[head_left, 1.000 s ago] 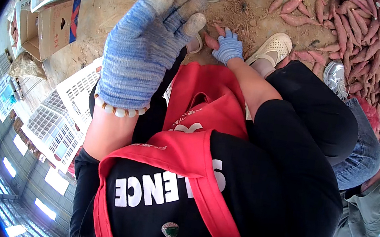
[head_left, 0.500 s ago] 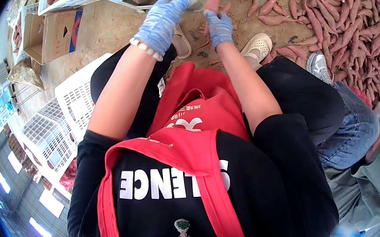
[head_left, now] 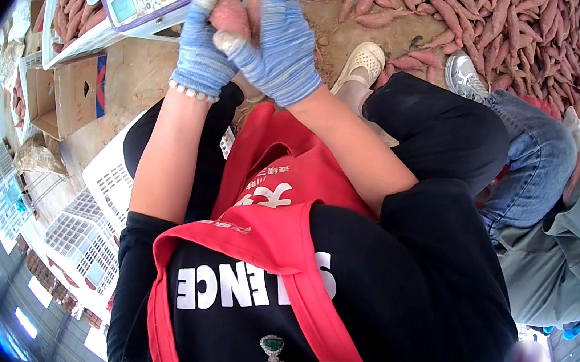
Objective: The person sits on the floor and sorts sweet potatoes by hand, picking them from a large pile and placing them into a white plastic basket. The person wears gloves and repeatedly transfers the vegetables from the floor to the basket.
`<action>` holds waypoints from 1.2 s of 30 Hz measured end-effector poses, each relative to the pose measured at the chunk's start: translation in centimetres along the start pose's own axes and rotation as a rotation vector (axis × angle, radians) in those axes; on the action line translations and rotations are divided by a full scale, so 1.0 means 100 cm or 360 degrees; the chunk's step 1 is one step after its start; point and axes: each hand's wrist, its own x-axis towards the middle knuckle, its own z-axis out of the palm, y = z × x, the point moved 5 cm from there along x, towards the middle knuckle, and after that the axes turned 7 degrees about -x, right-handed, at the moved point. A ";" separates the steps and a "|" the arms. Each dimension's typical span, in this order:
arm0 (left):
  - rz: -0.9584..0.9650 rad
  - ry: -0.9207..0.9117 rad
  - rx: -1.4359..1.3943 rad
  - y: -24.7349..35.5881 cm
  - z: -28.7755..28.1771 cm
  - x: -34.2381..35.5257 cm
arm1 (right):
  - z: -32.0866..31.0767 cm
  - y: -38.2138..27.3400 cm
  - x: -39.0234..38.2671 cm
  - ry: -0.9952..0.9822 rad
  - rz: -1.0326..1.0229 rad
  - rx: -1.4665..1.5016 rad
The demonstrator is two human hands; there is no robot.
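Knit blue-gloved left hand (head_left: 203, 52) and right hand (head_left: 282, 48) grip 2 tapered red sweet potatoes (head_left: 230, 16).
Long axes point forward, 1 slanting left.

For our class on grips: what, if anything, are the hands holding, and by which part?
Sweet potatoes, held by their sides between the left hand and right hand.

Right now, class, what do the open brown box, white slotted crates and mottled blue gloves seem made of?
Open brown box: apparently matte cardboard, given thin, flat panels. White slotted crates: probably moulded plastic, from their regular grid. Mottled blue gloves: matte knitted yarn, showing fine rows; fibre unclear.
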 end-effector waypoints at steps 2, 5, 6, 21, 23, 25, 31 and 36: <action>-0.0219 -0.0288 -0.0567 0.000 0.015 -0.004 | -0.014 -0.011 0.023 0.0001 -0.0136 -0.0045; -0.0197 -0.0357 -0.0165 0.007 0.020 -0.010 | 0.005 0.016 0.051 -0.0376 0.0247 -0.0191; -0.0118 -0.0251 -0.0139 0.005 0.027 -0.013 | 0.000 0.035 0.054 0.0118 0.0113 -0.0044; 0.0140 0.0348 -0.0012 -0.009 0.052 -0.047 | -0.004 0.337 -0.086 -0.0329 0.1983 -0.1337; 0.0180 0.0517 0.0240 -0.009 0.054 -0.044 | 0.007 0.340 -0.084 -0.0352 0.2046 -0.1408; 0.0182 0.0641 0.0202 -0.009 0.055 -0.043 | 0.011 0.340 -0.076 -0.0345 0.2130 -0.1501; 0.0085 0.0532 0.0289 -0.006 0.053 -0.052 | -0.007 0.357 -0.093 -0.0176 0.1909 -0.1479; 0.0126 0.0549 0.0275 -0.003 0.051 -0.053 | -0.026 0.322 -0.097 0.0659 0.2393 -0.0236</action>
